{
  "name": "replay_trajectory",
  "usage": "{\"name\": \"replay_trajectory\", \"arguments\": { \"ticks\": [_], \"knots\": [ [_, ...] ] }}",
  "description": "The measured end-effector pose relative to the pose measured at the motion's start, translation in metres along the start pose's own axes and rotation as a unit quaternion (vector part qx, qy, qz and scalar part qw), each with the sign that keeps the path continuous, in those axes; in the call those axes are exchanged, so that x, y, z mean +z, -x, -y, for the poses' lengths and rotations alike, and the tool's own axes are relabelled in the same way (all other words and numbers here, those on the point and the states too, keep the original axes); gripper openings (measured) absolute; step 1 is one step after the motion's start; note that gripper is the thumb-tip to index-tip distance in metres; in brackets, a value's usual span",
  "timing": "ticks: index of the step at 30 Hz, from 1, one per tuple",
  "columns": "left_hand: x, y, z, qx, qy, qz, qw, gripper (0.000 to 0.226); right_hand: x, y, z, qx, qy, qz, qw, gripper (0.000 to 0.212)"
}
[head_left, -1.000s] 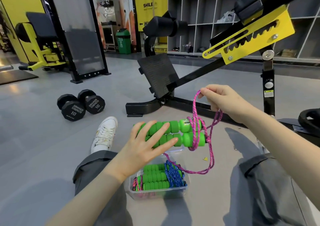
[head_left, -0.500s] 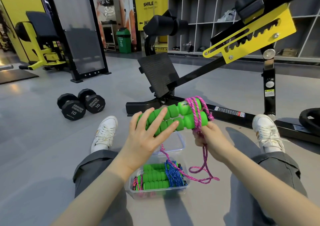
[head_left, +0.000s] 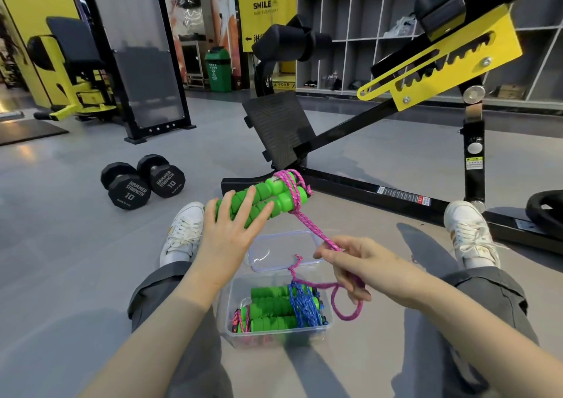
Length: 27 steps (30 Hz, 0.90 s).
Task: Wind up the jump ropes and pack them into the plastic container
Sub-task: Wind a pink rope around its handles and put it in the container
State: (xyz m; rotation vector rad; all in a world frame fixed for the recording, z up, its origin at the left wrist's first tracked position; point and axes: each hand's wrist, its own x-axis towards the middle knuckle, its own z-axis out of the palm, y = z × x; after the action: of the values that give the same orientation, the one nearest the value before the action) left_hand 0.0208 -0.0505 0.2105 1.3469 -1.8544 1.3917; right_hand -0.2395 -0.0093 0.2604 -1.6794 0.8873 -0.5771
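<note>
My left hand (head_left: 228,238) holds the two green foam handles (head_left: 264,200) of a jump rope side by side above the floor, fingers over the top of them. Pink cord (head_left: 293,188) is wound several times around their right ends. From there a strand runs down to my right hand (head_left: 350,263), which pinches the pink cord; a loose loop (head_left: 345,309) hangs below that hand. Between my legs on the floor sits the clear plastic container (head_left: 231,326). Inside it lie wound jump ropes with green handles (head_left: 274,306) and blue cord (head_left: 304,306).
The container's clear lid (head_left: 274,250) lies on the floor just beyond it. Two black 10 dumbbells (head_left: 141,181) rest to the left. A black and yellow bench frame (head_left: 396,190) crosses the floor ahead. My white shoes (head_left: 182,233) flank the work area.
My right hand has come down from the wrapped end of the handles to below and right of them, drawing the pink strand taut. The handles have tilted, right end higher.
</note>
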Motion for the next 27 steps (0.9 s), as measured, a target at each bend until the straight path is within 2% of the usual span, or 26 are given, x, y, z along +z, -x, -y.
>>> {"name": "replay_trajectory", "arguments": {
  "ticks": [3,8,11,14,16,22,27],
  "knots": [
    [0.001,0.003,-0.001,0.007,0.003,0.007,1.0,0.063,-0.009,0.006,0.018,-0.005,0.086,0.033,0.996,0.023],
    [-0.001,0.001,0.002,-0.023,0.003,0.028,0.999,0.067,-0.025,0.015,0.042,-0.024,0.082,0.051,0.995,0.021],
    [-0.004,-0.002,0.001,-0.004,0.013,0.037,0.999,0.063,-0.03,0.018,0.058,-0.06,0.155,0.004,0.986,0.021],
    [-0.009,-0.003,-0.004,0.043,0.023,0.024,0.999,0.06,-0.037,0.011,0.071,-0.141,0.293,-0.061,0.944,0.029],
    [-0.012,-0.001,-0.008,0.08,0.031,0.014,0.996,0.061,-0.042,0.004,0.078,-0.178,0.329,-0.092,0.923,0.03],
    [-0.027,-0.005,-0.015,0.179,0.067,-0.037,0.981,0.057,-0.058,-0.013,0.094,-0.202,0.333,-0.134,0.911,0.022],
    [-0.044,-0.02,-0.028,0.178,0.125,-0.107,0.97,0.051,-0.068,-0.02,0.087,-0.159,0.261,-0.142,0.941,0.021]
  ]
}}
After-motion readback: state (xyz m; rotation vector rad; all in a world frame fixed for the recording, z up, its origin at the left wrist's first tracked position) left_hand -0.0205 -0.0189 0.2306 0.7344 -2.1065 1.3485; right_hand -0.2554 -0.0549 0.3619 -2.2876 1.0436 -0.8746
